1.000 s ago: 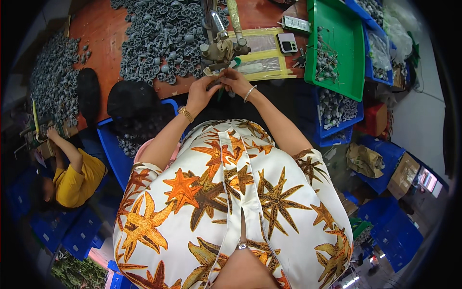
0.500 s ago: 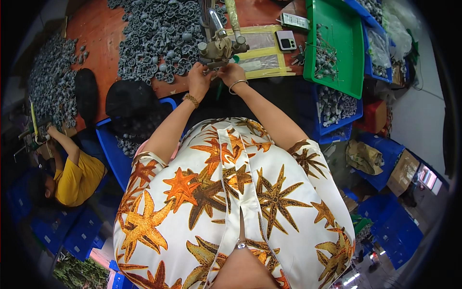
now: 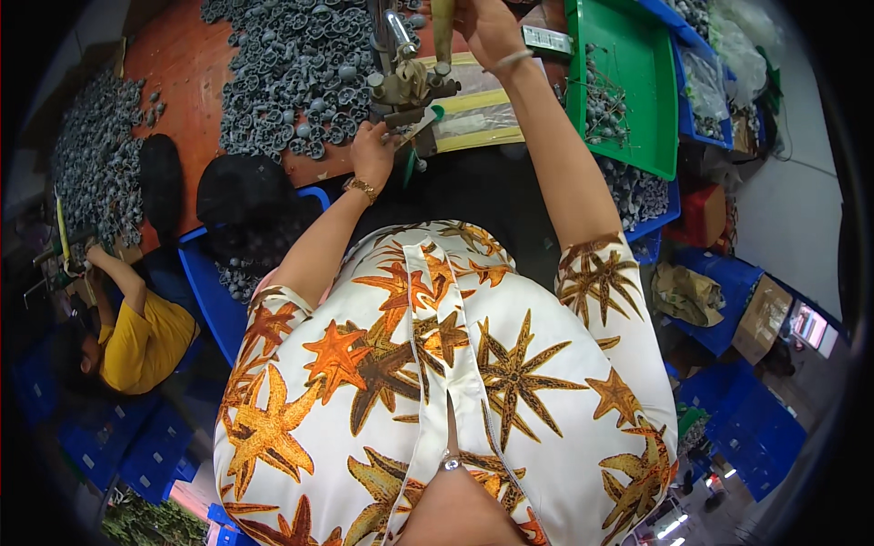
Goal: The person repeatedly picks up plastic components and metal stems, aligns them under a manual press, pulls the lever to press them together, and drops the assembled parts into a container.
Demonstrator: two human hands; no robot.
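My left hand [image 3: 371, 153] is closed in a pinch at the lower front of a metal hand press [image 3: 414, 88]. What its fingertips hold there is too small and hidden to make out. Up at the top edge of the view, my right hand [image 3: 492, 35] is closed at the pale yellowish lever [image 3: 442, 32] of the press; its fingers are partly cut off by the frame. A small green piece [image 3: 437, 112] shows beside the press jaw. Left of the press lies a large heap of grey round cup-shaped parts [image 3: 296, 77] on the reddish table [image 3: 187, 59].
A green tray [image 3: 660, 109] with thin-stemmed parts stands at the right, over a blue bin [image 3: 665, 214] of parts. Another blue bin [image 3: 205, 291] sits by my left arm. Yellow tape [image 3: 482, 138] edges the table. At far left a person in yellow [image 3: 150, 341] works at another station.
My right hand has left the press jaw, rising up and right to the lever. My left hand stays at the jaw. The right forearm now covers the phone on the table.
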